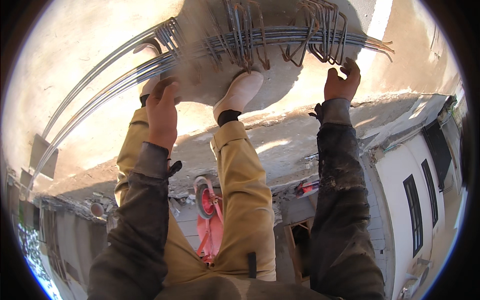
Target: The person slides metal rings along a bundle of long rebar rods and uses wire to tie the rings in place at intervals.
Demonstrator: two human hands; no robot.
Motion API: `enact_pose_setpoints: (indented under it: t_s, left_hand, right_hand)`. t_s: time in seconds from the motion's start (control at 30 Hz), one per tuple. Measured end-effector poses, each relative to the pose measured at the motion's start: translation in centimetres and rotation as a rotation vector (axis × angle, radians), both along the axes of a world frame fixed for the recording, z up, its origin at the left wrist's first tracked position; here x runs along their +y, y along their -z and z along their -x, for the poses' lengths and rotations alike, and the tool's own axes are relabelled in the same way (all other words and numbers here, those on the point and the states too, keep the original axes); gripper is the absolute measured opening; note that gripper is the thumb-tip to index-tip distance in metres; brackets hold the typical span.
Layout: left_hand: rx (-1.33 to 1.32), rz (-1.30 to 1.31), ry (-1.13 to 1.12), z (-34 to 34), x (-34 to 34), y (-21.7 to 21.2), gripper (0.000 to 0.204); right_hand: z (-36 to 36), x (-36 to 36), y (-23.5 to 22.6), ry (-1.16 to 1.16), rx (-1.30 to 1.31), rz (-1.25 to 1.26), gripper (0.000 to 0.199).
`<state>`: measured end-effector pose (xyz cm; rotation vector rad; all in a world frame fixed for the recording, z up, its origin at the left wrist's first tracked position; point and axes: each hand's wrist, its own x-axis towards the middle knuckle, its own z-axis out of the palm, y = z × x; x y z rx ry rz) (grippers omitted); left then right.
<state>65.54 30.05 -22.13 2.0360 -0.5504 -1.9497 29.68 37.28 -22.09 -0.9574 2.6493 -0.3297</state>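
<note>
A bundle of long steel rebars (107,82) runs across the ground in front of me, bowed by the lens. Bent rebar stirrups (245,35) hang around the bars in several clusters, and one cluster (327,35) sits toward the right end. My left hand (164,102) is just on the near side of the bars, its fingers loosely bent with nothing visible in them. Close below the right-hand cluster is my right hand (343,84), thumb and fingers apart and curved, apparently not touching the steel. A hazy blur covers some stirrups near the left hand.
My shoe (240,92) stands at the bars; the other is partly hidden behind the left hand. Behind my legs, beyond a rough concrete edge (295,120), is a red wheelbarrow (209,227). A white building (400,195) with dark windows stands at the right.
</note>
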Motion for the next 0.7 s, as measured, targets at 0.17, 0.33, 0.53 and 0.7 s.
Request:
enact_pose_setpoints:
  t_s: [0.17, 0.33, 0.53, 0.7]
  left_hand:
    - [-0.104, 0.268, -0.036, 0.2, -1.2, -1.0, 0.015]
    - [-0.11, 0.564, 0.32, 1.4, -5.8, -5.2, 0.019]
    - [-0.028, 0.745, 0.8, 11.4, -12.5, -5.3, 0.019]
    - [0.162, 1.026, 1.304, 20.6, -13.5, -2.6, 0.032]
  right_hand:
    - [-6.2, 1.4, 1.5, 0.468, -0.655, 0.171, 0.018]
    - [-6.1, 0.1, 3.0, 0.745, -0.504, 0.148, 0.021]
    - [-5.1, 0.7, 4.1, 0.754, -0.697, 0.282, 0.023]
    - [-6.1, 2.2, 4.0, 0.562, -0.702, 0.297, 0.04]
